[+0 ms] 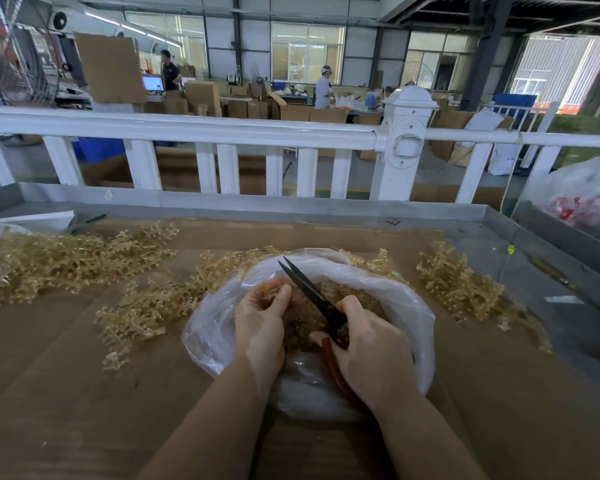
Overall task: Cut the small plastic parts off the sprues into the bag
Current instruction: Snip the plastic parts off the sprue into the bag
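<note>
1. Head view shows the cutting step in hand: both hands work over the open plastic bag (409,303), which lies on the cardboard sheet (84,375) of the work table.
2. Left hand (262,323) has fingers curled round a small sprue (271,289), pinching it w/ thumb above the bag mouth. The sprue is blurred, so I cannot tell how many parts are left on it.
3. Right hand (371,351) grips the scissors (309,292) by the red handles; the dark blades point up and away, nearly together, just beside the left thumb.
4. Cut parts (347,292) already make a heap inside the bag, so the task looks well under way, but many sprues wait: a big pile at left (66,261), some near the bag (153,306), more at right (458,289).
5. Next move, I think: open the blades, bring them to the joint btw part and stem, and keep the sprue over the bag so pieces drop inside.
6. Care is needed as the blades are very near the left fingers.
</note>
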Motion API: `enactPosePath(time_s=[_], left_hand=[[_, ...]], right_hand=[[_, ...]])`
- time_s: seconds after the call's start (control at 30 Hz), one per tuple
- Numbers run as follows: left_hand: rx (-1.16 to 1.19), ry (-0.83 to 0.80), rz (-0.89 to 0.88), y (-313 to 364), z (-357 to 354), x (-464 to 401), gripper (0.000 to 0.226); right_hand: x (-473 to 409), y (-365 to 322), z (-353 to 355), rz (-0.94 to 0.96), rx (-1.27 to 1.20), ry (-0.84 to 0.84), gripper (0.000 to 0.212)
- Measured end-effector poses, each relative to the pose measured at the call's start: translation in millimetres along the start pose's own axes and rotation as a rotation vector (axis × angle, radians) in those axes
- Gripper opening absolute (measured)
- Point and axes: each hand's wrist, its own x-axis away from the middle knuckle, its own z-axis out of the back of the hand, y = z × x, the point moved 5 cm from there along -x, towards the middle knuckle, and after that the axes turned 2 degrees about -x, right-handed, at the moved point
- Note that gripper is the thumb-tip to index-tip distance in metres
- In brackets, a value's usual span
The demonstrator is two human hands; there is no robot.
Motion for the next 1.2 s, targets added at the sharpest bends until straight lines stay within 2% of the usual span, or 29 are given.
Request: enactPosePath(time_s=[0.13,0.27,0.37,0.47,0.53,0.67,0.77,0.9,1.0,1.07,1.2], left_hand=[[0.089,-0.044,0.152,-4.9,2.7,-3.4,0.032],[0.040,-0.056,0.081,-4.6,-0.1,-5.0,0.017],[0.037,-0.093,0.031,-3.7,-4.1,-4.3,0.020],[0.082,-0.170,0.124,-4.4,-2.7,-4.4,0.020],[0.089,-0.208,0.169,-5.2,-1.3,-4.5,0.028],[-0.033,-0.216,0.066,-4.8,-5.1,-2.1,0.027],[-0.040,-0.193,0.010,-5.0,-7.0,-2.0,0.029],[-0.013,-0.269,0.073,-6.3,-4.7,-3.6,0.028],[-0.037,-0.351,0.114,-9.0,-5.6,-1.6,0.051],[-0.099,-0.356,0.058,-10.1,-7.2,-2.3,0.055],[-0.212,-0.299,-0.086,-10.3,-2.1,-5.9,0.045]], right_hand=[[0.4,-0.9,2.3,-0.014,0.007,0.031,0.041],[0.1,-1.5,2.4,-0.020,0.007,0.044,0.039],[0.8,-0.9,2.7,-0.021,0.013,0.050,0.038],[1.1,0.7,1.0,-0.032,0.017,0.034,0.040],[0.9,2.0,-0.4,-0.048,0.006,0.024,0.041],[1.2,4.2,0.2,-0.063,-0.016,0.038,0.039],[1.5,4.5,0.2,-0.065,-0.023,0.033,0.038],[1.0,4.8,-0.1,-0.072,-0.024,0.032,0.038],[0.5,4.7,0.0,-0.077,-0.016,0.034,0.036],[0.5,4.7,0.2,-0.075,-0.010,0.036,0.036],[1.8,5.3,0.0,-0.067,-0.011,0.021,0.038]])
